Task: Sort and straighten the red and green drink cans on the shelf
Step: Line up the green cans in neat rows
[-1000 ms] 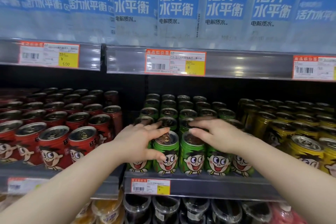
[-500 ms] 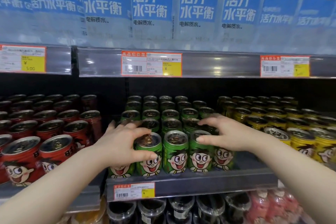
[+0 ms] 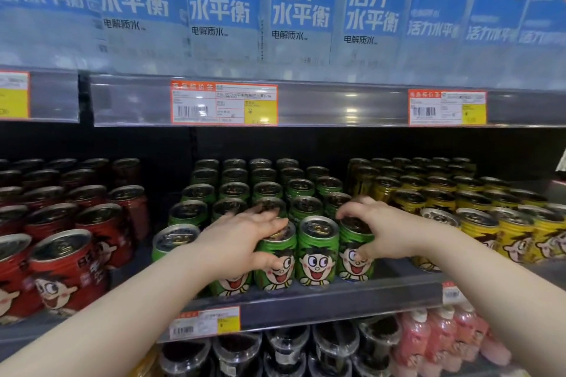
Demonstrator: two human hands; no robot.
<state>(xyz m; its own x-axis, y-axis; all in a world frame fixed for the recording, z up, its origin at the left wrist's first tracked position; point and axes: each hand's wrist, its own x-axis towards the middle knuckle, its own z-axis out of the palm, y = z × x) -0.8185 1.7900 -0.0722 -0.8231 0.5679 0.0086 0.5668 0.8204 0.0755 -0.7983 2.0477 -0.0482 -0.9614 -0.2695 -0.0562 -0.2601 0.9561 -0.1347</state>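
Two grips: both work the front row of the green cans [image 3: 266, 193], one on each side of the middle green can [image 3: 318, 249], which stands untouched with its face outward.
Left grip [image 3: 245, 242]: grasping the left neighbour can [image 3: 277, 275], just left of the middle green can. Fingers lie over its lid and the thumb is on its printed face, a hold that suits twisting the face square to the front.
Right grip [image 3: 379, 232]: grasping the right neighbour can [image 3: 356, 271], just right of the middle green can. Fingers curl over the lid and the thumb presses the face, likely for the same turn.
Red cans [image 3: 70, 272]: well left of the middle green can, in their own block across a gap.
Yellow cans [image 3: 490, 236]: right of the middle green can, a separate block.
Shelf [image 3: 337, 300]: its lip runs just below the middle green can.
Step judged: colours look sorted, and the green front row is being straightened.
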